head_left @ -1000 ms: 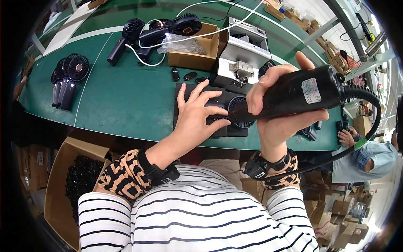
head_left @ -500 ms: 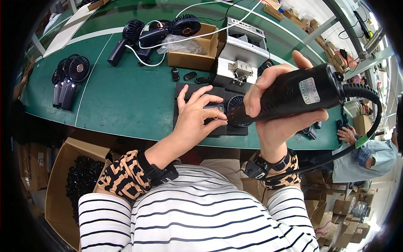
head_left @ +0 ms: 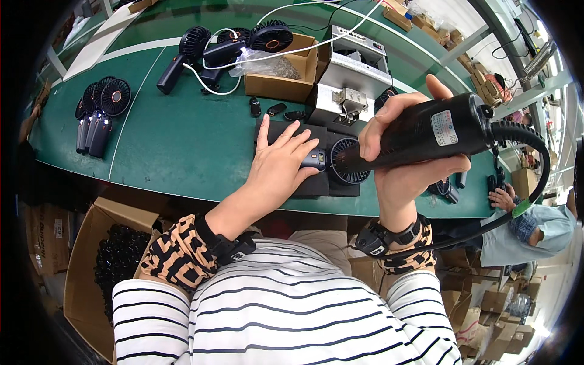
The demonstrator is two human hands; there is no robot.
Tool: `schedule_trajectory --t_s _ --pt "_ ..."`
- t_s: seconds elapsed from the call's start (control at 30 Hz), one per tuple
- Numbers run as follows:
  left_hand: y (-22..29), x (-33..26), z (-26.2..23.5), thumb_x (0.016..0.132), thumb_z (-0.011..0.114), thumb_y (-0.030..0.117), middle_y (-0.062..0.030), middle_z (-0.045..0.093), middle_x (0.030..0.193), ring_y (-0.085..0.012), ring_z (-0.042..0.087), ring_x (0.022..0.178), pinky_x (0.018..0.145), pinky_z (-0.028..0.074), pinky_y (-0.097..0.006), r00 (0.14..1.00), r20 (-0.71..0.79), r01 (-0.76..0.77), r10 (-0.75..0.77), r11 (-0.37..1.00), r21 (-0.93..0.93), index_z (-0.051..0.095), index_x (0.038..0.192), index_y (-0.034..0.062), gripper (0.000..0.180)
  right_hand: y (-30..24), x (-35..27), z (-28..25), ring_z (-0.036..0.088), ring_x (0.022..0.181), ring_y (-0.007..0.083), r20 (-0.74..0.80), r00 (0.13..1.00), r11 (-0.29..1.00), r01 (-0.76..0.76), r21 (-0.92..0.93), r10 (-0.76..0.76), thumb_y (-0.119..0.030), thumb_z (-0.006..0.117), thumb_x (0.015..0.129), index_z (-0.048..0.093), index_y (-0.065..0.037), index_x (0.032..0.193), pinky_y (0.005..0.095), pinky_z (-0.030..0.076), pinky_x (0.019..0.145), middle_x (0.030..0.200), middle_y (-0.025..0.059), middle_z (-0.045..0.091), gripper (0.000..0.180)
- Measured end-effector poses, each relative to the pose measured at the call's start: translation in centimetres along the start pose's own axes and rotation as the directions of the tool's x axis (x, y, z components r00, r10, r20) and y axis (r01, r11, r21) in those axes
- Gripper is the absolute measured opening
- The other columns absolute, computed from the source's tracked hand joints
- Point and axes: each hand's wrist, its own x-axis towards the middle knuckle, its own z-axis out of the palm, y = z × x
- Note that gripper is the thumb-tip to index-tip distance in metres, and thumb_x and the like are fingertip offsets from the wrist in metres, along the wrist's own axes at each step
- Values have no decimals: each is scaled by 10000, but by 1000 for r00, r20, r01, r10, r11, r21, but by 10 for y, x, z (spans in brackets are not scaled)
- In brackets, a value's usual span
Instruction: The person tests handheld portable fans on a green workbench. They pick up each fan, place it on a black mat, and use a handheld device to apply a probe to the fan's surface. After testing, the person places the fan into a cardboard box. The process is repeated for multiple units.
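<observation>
My left hand (head_left: 281,159) lies flat on a small black handheld fan (head_left: 342,159), pressing its handle onto a black mat (head_left: 274,131) on the green table (head_left: 176,146). My right hand (head_left: 406,159) is closed round a black electric screwdriver (head_left: 426,131). The tool's tip points at the fan's round grille. A black cable (head_left: 528,159) runs from the tool's rear down to my right.
A grey metal fixture (head_left: 354,82) and a cardboard box (head_left: 286,76) stand behind the mat. Several finished fans (head_left: 97,112) lie at the left, more fans (head_left: 228,45) at the back. A carton of black parts (head_left: 115,258) sits below left. Another person (head_left: 517,225) works at the right.
My left hand has shifted slightly, its fingers spreading flatter over the fan handle. The screwdriver has stayed over the fan grille.
</observation>
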Motion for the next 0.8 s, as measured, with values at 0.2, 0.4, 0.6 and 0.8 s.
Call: schedule_trajectory --t_s 0.2,0.4,0.6,0.8 --pt "0 0 -1 805 728 258 -97 606 1269 -281 463 1306 1147 78 -614 999 -30 -20 20 1000 -21 609 1224 84 469 10 -4 0 531 467 174 7 1000 999 -6 -34 7 -845 394 761 289 -21 1399 291 445 414 870 137 559 1047" --pt "-2 -1 0 796 732 248 -93 609 1263 -283 470 1299 1144 90 -620 999 -49 -16 14 999 -34 612 1212 83 465 25 -7 -1 514 455 169 -38 998 999 -47 1 47 -854 403 746 313 -25 1376 284 439 412 826 124 544 1045" --pt "1 -2 1 788 733 246 -82 607 1264 -274 468 1301 1144 96 -624 999 -30 -22 21 1000 -20 591 1237 82 500 33 -17 -7 494 425 175 -16 1000 985 -4 173 7 -854 433 733 358 -45 1344 286 422 376 756 120 529 1016" --pt "4 -1 -2 795 718 266 -98 601 1263 -271 479 1284 1155 130 -594 998 5 -69 69 996 61 577 1253 33 533 28 -31 -9 502 430 189 124 991 965 25 262 -59 -833 463 745 383 -51 1325 294 417 372 757 135 540 977"
